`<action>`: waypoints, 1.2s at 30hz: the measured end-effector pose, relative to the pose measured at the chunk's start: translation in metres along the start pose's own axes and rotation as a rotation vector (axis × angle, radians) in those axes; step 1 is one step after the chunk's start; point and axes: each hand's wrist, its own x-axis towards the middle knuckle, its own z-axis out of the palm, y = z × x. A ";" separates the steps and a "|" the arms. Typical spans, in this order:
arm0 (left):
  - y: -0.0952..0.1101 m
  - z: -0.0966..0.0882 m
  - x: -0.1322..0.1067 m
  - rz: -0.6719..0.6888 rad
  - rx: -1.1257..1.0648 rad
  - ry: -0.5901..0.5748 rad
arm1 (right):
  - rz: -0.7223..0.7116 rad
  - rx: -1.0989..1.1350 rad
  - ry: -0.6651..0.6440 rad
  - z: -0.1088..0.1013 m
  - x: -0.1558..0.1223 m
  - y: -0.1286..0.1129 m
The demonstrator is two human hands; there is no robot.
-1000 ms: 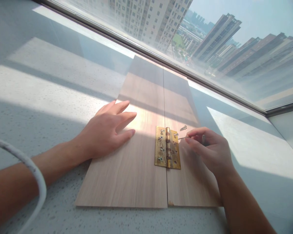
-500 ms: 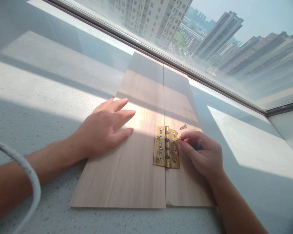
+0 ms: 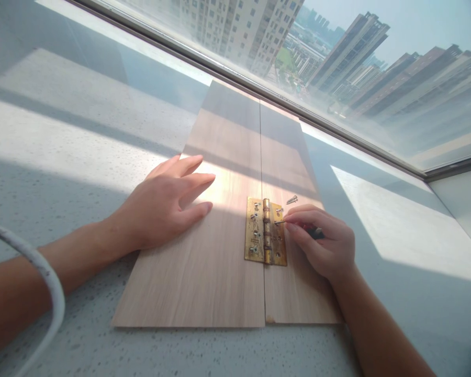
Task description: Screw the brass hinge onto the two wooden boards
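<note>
Two pale wooden boards lie side by side on a grey speckled counter: the left board (image 3: 220,157) and the right board (image 3: 286,162). A brass hinge (image 3: 265,238) spans their seam, with several screws standing in its holes. My left hand (image 3: 165,204) lies flat on the left board, fingers apart. My right hand (image 3: 322,241) grips a small screwdriver (image 3: 298,226) whose thin tip touches the hinge's right leaf near its top. A loose screw (image 3: 292,199) lies on the right board just beyond my right hand.
The counter (image 3: 63,131) runs up to a large window (image 3: 337,63) whose dark frame crosses the far edge of the boards. A white cable (image 3: 43,272) loops over my left forearm at the lower left.
My right hand has moved left, bringing the screwdriver tip from just right of the hinge onto its right leaf. My left hand has stayed flat on the left board.
</note>
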 end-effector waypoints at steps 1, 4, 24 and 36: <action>0.000 0.000 0.000 0.001 -0.001 0.001 | 0.013 0.002 0.004 0.000 0.000 0.001; 0.000 0.000 0.000 -0.002 0.002 -0.005 | 0.051 0.006 0.009 -0.001 -0.001 0.003; -0.003 0.003 -0.001 -0.015 -0.007 0.008 | 0.008 0.146 -0.015 0.002 0.005 0.008; -0.003 0.003 -0.002 0.000 0.002 0.018 | 0.033 0.096 0.023 0.004 0.004 0.008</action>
